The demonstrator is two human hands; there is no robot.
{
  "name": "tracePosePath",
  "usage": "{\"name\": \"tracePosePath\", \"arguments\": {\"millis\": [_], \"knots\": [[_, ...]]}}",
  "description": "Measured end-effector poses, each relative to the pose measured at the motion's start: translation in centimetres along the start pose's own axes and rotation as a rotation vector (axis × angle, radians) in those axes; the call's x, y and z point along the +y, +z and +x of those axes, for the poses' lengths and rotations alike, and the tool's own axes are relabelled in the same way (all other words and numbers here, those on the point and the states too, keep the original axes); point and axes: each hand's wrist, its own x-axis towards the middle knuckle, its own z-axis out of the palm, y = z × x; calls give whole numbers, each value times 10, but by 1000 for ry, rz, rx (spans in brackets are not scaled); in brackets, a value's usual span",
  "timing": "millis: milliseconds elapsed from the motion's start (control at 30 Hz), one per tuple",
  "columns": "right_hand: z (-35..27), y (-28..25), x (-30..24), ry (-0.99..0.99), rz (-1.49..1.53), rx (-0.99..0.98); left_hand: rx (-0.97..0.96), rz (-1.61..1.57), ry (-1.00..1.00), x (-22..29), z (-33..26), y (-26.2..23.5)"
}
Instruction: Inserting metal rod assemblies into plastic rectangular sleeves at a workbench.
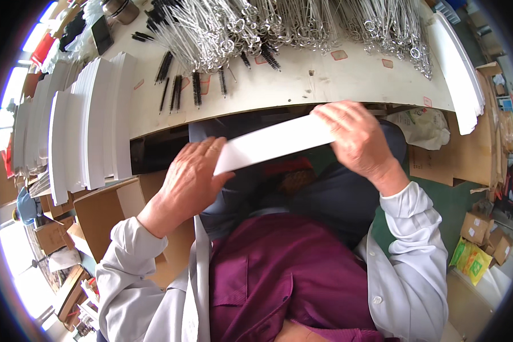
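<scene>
A long, narrow white box is held above my lap, tilted so its right end is higher. My left hand grips its left end, thumb below and fingers over the top. Around the right end my right hand is closed, its fingers along the upper edge. Whether the box has anything inside cannot be seen. Beyond it, several black-bristled brushes lie near the table's front edge. Behind them is a large heap of wire-handled brushes with looped ends.
Stacks of flat white boxes stand at the table's left end, with more white boxes at the right end. A metal cup is at the far left. Cardboard boxes sit below on the left. A white bag lies under the table's right side.
</scene>
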Motion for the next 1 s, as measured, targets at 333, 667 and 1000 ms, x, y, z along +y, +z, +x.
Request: {"name": "tracePosePath", "arguments": {"millis": [333,667,1000], "knots": [[31,47,-60,97,188,101,-91,-379,-166,14,29,35],[-21,78,-95,401,445,323,29,-346,-275,30,9,62],[-30,88,-108,835,1059,160,45,-459,-226,45,7,75]]}}
